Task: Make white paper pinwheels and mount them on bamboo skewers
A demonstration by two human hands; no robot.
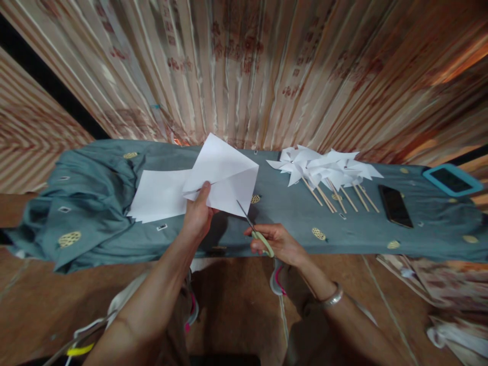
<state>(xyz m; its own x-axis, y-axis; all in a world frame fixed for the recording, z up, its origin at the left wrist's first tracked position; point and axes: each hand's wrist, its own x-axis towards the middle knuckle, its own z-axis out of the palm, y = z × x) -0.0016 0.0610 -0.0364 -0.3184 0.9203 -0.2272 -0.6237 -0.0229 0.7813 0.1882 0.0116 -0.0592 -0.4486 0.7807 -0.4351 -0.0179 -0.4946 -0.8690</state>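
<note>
My left hand (pixel 199 212) grips a square sheet of white paper (pixel 224 162) by its near left edge, thumb on top. The sheet is tilted up above the bench and shows a slit running in from its left side. In my right hand (pixel 276 241) is a pair of scissors (pixel 262 241) with pale green handles. Its blades reach the sheet's lower right corner; whether they are cutting through it I cannot tell. Left of the held sheet, a stack of white paper (pixel 158 195) lies on the cloth, partly covered by it.
Several white paper pinwheels (pixel 320 165) on wooden sticks lie to the right. Beyond them are a black phone (pixel 395 205) and a blue-framed tablet (pixel 452 179). A grey-green cloth (pixel 290 223) with pineapple prints covers the bench, bunched at left. A patterned curtain (pixel 247 76) hangs behind.
</note>
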